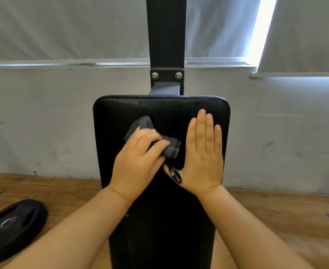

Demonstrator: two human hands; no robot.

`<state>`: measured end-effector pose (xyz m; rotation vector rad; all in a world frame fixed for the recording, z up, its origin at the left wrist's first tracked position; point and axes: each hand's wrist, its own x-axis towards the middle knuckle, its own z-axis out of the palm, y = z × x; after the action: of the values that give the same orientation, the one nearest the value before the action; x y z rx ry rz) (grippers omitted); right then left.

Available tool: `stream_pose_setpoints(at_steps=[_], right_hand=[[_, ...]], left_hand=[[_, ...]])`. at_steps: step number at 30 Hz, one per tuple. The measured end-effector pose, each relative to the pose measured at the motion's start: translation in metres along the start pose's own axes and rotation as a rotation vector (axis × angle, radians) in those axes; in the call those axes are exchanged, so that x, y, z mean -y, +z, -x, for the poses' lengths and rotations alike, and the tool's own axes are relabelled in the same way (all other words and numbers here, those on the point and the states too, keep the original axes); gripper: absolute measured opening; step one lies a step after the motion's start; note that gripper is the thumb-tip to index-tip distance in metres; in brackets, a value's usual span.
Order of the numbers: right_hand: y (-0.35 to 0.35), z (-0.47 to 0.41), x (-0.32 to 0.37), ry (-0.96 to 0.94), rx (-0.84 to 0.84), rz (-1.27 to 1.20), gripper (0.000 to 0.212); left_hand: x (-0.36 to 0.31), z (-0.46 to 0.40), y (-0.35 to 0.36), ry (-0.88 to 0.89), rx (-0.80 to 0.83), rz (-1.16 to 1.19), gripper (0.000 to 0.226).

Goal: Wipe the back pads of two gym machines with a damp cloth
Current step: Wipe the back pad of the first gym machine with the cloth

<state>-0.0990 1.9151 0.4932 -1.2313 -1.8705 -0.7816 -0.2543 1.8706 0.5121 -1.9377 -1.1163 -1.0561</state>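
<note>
A black textured back pad [159,107] of a gym machine fills the middle of the view, bolted to a dark steel post [166,35]. My left hand [138,162] grips a bunched grey cloth [140,124] and holds it against the upper middle of the pad. My right hand [204,154] lies flat on the pad's right side, fingers straight and together, pointing up. A small label on the cloth [174,174] shows between the two hands.
A black weight plate [10,228] lies on the wooden floor [276,210] at the lower left. A pale wall [43,113] and window blinds [62,26] stand close behind the machine.
</note>
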Motion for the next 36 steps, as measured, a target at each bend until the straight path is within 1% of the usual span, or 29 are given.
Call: stream_pose_setpoints(at_steps=[3, 7, 11, 15, 17, 21, 23, 26, 28, 31, 32, 36], right_hand=[[-0.002, 0.001, -0.001, -0.025, 0.014, -0.009, 0.114], [-0.006, 0.001, 0.0, -0.035, 0.021, -0.018, 0.126], [-0.006, 0.002, 0.001, -0.028, 0.01, -0.003, 0.125], [-0.003, 0.002, 0.002, -0.018, 0.006, -0.003, 0.122], [-0.004, 0.002, 0.002, -0.017, -0.001, -0.015, 0.121], [-0.006, 0.002, 0.001, -0.027, -0.004, -0.035, 0.119], [-0.005, 0.002, 0.0, -0.032, -0.006, -0.044, 0.118], [-0.005, 0.002, -0.001, -0.044, -0.006, -0.033, 0.121], [-0.005, 0.002, -0.001, -0.045, -0.012, -0.028, 0.121], [-0.006, 0.001, 0.0, -0.033, 0.013, 0.007, 0.125], [-0.006, 0.001, 0.0, -0.03, 0.02, 0.018, 0.126], [-0.006, 0.002, 0.002, -0.022, 0.033, 0.024, 0.126]], left_hand=[[0.006, 0.013, -0.003, 0.002, 0.009, -0.007, 0.024], [0.007, -0.005, -0.009, -0.044, 0.037, -0.001, 0.026], [0.008, -0.035, -0.013, -0.137, -0.003, 0.056, 0.026], [0.009, -0.071, -0.011, -0.171, -0.026, 0.072, 0.027], [0.006, -0.065, -0.01, -0.155, -0.022, 0.058, 0.024], [0.009, -0.017, -0.008, -0.015, 0.0, 0.022, 0.023], [0.01, 0.009, -0.008, -0.025, 0.009, 0.02, 0.022], [0.01, 0.032, -0.009, -0.083, 0.045, 0.021, 0.024], [0.014, 0.027, -0.012, -0.152, 0.048, 0.02, 0.026], [0.027, 0.002, -0.022, -0.371, -0.053, 0.013, 0.025], [0.031, -0.004, -0.026, -0.41, -0.076, 0.006, 0.024], [0.029, 0.007, -0.025, -0.449, -0.071, -0.018, 0.025]])
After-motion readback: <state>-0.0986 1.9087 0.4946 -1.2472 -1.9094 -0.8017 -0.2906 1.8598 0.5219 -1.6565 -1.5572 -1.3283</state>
